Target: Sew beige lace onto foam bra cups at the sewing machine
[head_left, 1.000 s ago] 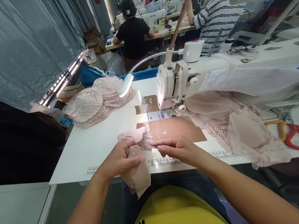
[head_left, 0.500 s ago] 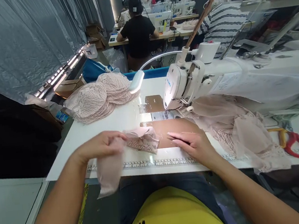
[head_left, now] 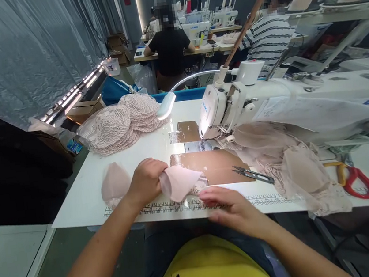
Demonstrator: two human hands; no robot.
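Note:
My left hand (head_left: pixel 149 180) is closed on the edge of a pale pink fabric cup with lace (head_left: pixel 181 183), which it holds over the front of the table. Beside the cup's lace end is my right hand (head_left: pixel 227 204), its fingers stretched and apart; whether they touch the lace I cannot tell. A pair of black thread snips (head_left: pixel 253 174) lies to the right, partly on a brown patch (head_left: pixel 213 159) of the table. Left of my left hand, a second pink cup piece (head_left: pixel 114 182) lies flat. The sewing machine (head_left: pixel 214 108) stands just behind the brown patch.
Stacked lace cups (head_left: pixel 112 124) sit at the back left. Sheer pink fabric (head_left: pixel 294 166) is heaped under the machine's arm, with red-and-yellow-handled scissors (head_left: pixel 359 183) beside it. A printed ruler (head_left: pixel 166 208) runs along the table's front edge. Two people sit at tables ahead.
The cup piece from my left hand now lies on the table at left. That hand has moved right and gripped the other cup. My right hand has put down the snips and come nearer.

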